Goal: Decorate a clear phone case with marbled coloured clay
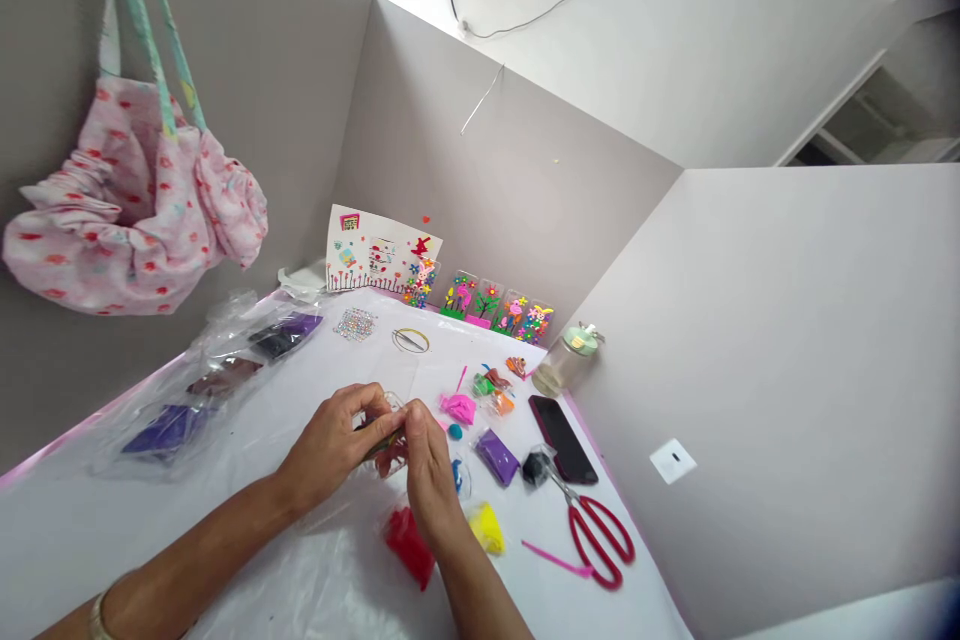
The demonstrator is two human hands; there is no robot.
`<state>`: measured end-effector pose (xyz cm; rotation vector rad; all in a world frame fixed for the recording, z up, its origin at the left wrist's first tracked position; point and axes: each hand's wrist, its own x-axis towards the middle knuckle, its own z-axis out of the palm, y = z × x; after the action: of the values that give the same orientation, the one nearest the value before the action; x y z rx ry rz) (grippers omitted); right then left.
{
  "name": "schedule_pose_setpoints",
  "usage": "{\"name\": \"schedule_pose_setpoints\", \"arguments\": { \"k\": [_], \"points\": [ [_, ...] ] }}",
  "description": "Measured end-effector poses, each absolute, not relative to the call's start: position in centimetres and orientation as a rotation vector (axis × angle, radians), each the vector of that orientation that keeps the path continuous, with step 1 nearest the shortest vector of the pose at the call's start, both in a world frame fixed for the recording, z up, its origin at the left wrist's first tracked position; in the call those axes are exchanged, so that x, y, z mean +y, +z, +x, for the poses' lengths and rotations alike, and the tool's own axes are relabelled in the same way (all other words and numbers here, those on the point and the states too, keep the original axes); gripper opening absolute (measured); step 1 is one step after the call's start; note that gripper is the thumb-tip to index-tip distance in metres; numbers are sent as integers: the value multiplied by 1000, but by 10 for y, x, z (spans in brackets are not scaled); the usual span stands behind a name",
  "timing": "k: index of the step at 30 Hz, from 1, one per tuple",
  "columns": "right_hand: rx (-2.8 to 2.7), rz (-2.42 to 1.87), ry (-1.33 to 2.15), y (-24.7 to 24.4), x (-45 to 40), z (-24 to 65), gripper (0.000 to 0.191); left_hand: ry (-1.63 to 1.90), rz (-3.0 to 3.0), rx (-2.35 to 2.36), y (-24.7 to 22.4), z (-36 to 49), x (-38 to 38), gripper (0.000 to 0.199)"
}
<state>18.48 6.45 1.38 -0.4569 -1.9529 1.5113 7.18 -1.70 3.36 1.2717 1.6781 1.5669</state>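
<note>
In the middle of the table my left hand [349, 440] curls around a small clear case [391, 463] with dark and reddish bits on it, mostly covered by fingers. My right hand [429, 470] meets it from the right, its thumb and fingertips pressed together against the left thumb at the case's upper edge. Whatever sits between those right fingertips is hidden. Just below lies a bag of red clay [409, 545], and a bag of yellow clay [487, 528] is beside my right wrist. A blue clay ball [455, 431] and pink clay [459, 408] lie close to the right fingers.
Rightward are a purple clay packet [496, 457], black clay [536, 467], red-handled scissors [600, 535], a phone [564, 440] and a bottle [564, 362]. Plastic-wrapped packets [169, 432] lie left. Rhinestones [355, 324], a wire loop [412, 340] and decorated clear cases [487, 300] are at the back.
</note>
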Motion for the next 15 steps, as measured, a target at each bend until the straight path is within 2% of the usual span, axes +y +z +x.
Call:
{"name": "schedule_pose_setpoints", "arguments": {
  "k": [7,15],
  "points": [
    [-1881,-494,1544,17,66,185,42,1484,1189,1464,24,67,-14,17],
    [-1868,-451,1566,10,67,181,39,1526,1170,1466,36,71,-18,20]
  ]
}}
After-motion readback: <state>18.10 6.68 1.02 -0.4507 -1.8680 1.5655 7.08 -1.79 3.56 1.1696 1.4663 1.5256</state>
